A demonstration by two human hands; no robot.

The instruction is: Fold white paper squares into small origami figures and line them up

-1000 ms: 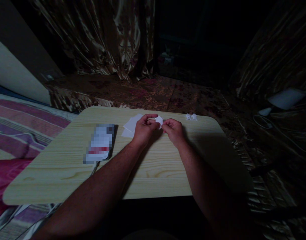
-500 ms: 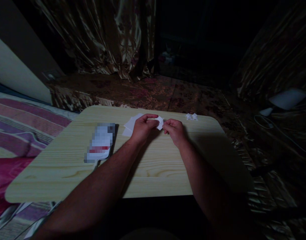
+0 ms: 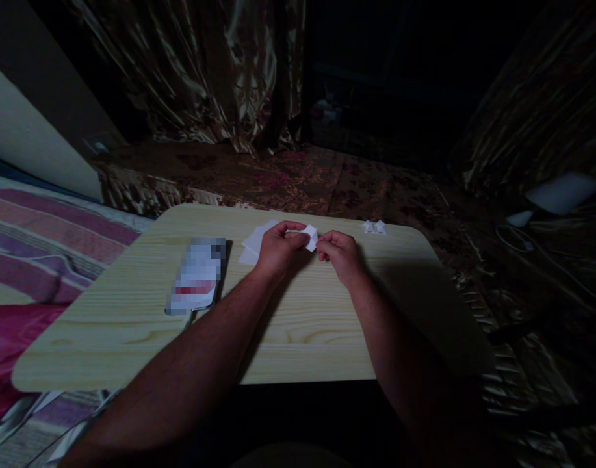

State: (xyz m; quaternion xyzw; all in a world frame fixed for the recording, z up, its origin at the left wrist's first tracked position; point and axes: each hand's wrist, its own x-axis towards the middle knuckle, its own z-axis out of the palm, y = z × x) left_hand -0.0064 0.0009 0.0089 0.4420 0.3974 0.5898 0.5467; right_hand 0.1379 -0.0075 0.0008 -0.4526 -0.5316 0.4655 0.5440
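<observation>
A small folded piece of white paper (image 3: 311,238) is held up over the wooden table between my two hands. My left hand (image 3: 281,247) pinches it from the left, thumb in front and fingers behind. Closed in a pinch, my right hand (image 3: 339,252) has its fingertips at the paper's right edge. White paper sheets (image 3: 253,245) lie on the table just left of my left hand and are partly covered by it. Two small folded white paper pieces (image 3: 374,227) sit side by side near the far edge, beyond my right hand.
A phone (image 3: 196,273), its back blurred out, lies on the left of the light wooden table (image 3: 298,331), a cable running from its lower end. A striped bed cover (image 3: 25,221) is at left. Patterned cloth (image 3: 278,174) and curtains (image 3: 249,71) stand behind.
Both hands stay almost in place, and the folded paper between them has tilted slightly. The whole view has shifted a little.
</observation>
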